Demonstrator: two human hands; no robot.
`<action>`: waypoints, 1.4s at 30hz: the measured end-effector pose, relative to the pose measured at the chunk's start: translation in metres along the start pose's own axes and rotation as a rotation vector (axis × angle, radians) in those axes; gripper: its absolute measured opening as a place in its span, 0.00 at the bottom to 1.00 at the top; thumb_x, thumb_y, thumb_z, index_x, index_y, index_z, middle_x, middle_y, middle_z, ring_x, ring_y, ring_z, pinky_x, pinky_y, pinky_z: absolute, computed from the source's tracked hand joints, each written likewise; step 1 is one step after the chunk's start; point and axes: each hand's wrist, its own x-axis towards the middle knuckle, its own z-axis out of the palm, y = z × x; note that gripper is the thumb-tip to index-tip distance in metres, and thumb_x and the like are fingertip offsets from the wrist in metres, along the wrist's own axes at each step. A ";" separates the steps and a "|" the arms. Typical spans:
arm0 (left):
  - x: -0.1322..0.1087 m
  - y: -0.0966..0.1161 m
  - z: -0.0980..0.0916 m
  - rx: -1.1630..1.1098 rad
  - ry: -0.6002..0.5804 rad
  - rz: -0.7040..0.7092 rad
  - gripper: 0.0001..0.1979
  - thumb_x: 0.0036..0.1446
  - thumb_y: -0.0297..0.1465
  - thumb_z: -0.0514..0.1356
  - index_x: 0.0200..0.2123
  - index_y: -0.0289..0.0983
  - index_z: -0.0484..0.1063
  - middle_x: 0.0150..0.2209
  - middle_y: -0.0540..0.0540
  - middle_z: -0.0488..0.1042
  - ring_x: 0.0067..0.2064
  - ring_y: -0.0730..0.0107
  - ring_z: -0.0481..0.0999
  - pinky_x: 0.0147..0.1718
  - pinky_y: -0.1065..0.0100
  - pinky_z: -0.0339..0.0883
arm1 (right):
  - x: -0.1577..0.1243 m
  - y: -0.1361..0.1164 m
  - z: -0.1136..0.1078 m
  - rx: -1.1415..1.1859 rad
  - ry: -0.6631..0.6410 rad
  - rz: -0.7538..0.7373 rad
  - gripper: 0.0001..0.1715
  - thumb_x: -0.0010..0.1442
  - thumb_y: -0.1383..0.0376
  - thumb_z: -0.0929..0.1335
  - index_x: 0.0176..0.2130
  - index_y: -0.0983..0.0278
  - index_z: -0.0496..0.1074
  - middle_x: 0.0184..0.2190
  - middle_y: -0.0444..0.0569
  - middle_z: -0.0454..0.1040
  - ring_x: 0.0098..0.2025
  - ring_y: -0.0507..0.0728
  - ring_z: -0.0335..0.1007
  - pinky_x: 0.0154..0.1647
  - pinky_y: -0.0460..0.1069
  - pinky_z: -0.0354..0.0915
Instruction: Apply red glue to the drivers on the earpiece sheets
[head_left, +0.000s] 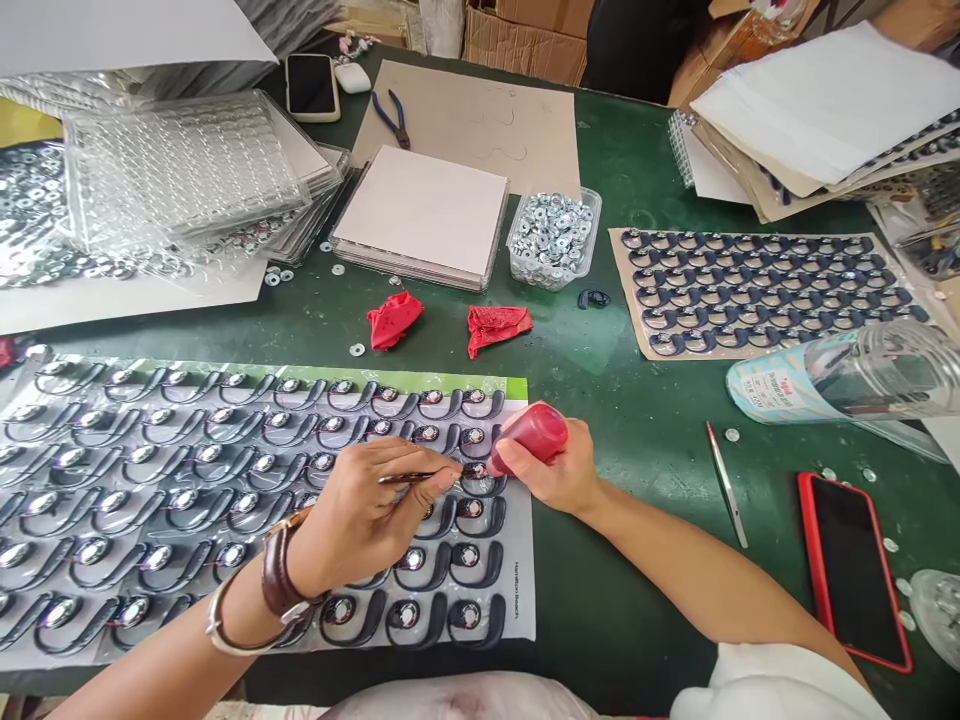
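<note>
1. Left hand [367, 515], with a brown watch [279, 575] on the wrist, is pinched closed on thin tweezers [409, 478]. The tips point right, at a part in the last column of the near sheet [517, 600].
2. Right hand [562, 475] is wrapped round a small red bottle [536, 432], tilted so that its nozzle end meets the same part. The two hands are close together, almost touching over that spot.
3. Part under work: dark hook-shaped piece [474, 472] with a shiny disc in its head, one of many lying in rows on the near sheet.
4. Handling, judged: the piece looks light and small, easily nudged out of its row. The disc looks smooth and likely slippery, so a tweezer grip on the dark hook's edge seems safer than on the disc. The bottle looks soft-walled, so a light squeeze at mid-body seems right.
5. On the green table [637, 420], right of the hands: spare tweezers [726, 497] and a red-cased phone [851, 570].
6. Mid-table: two crumpled red cloth pieces [394, 320], and a clear bottle [847, 378] lying on its side.
7. Farther: a tub of washers [553, 238], a second sheet of parts [765, 290], and stacked clear trays [180, 165].
8. Farthest: pliers [394, 117] on cardboard.
</note>
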 end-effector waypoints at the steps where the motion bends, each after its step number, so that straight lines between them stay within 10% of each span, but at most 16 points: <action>1: 0.001 -0.001 0.000 -0.007 0.002 -0.009 0.06 0.63 0.26 0.57 0.38 0.37 0.75 0.34 0.50 0.81 0.32 0.72 0.79 0.32 0.71 0.74 | 0.000 -0.001 0.000 -0.009 0.001 -0.019 0.13 0.59 0.58 0.70 0.26 0.61 0.75 0.23 0.45 0.78 0.24 0.54 0.74 0.30 0.49 0.71; 12: 0.003 -0.004 -0.002 -0.094 0.016 -0.151 0.08 0.63 0.30 0.58 0.37 0.37 0.77 0.34 0.49 0.81 0.32 0.71 0.81 0.30 0.75 0.76 | 0.002 -0.002 -0.001 0.129 -0.018 0.047 0.13 0.55 0.55 0.73 0.31 0.61 0.73 0.23 0.45 0.77 0.24 0.55 0.75 0.29 0.50 0.73; 22: -0.010 -0.006 0.006 0.299 0.048 0.343 0.12 0.61 0.24 0.58 0.48 0.32 0.73 0.42 0.43 0.81 0.42 0.65 0.81 0.44 0.65 0.76 | 0.035 0.011 0.002 0.237 0.057 0.068 0.15 0.56 0.54 0.73 0.33 0.61 0.70 0.21 0.44 0.76 0.24 0.56 0.77 0.29 0.50 0.75; 42: -0.010 0.007 0.021 0.582 0.024 0.514 0.11 0.63 0.25 0.55 0.44 0.25 0.75 0.41 0.36 0.80 0.44 0.58 0.80 0.44 0.60 0.76 | 0.031 0.023 0.008 0.139 0.008 0.054 0.12 0.57 0.57 0.73 0.37 0.61 0.70 0.24 0.44 0.78 0.27 0.55 0.77 0.33 0.50 0.74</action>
